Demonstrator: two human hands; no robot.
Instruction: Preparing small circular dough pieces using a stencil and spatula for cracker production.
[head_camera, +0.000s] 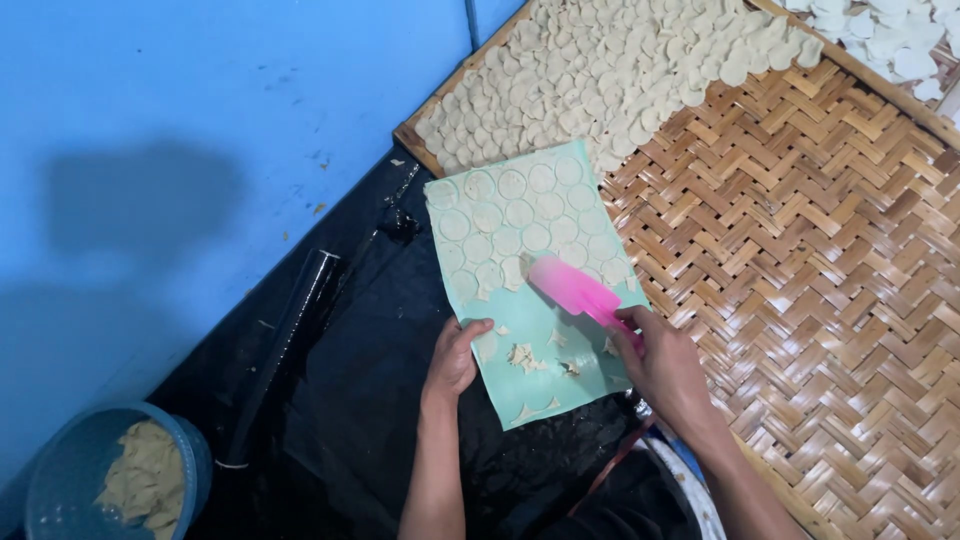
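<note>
A mint-green mat (520, 225) lies across the black plastic sheet and the edge of a woven bamboo tray (800, 250). Thin round dough discs cover its far half; its near half is scraped, with torn dough scraps (525, 357) left on it. My left hand (455, 355) grips the mat's near left edge. My right hand (665, 360) holds a pink spatula (572, 288), its blade lying on the mat just below the discs.
Many pale dough discs (620, 70) lie overlapping on the far part of the bamboo tray. A blue bucket with dough (120, 480) stands at the lower left. A black roller (290, 330) rests on the black sheet (370, 400). A blue wall is at left.
</note>
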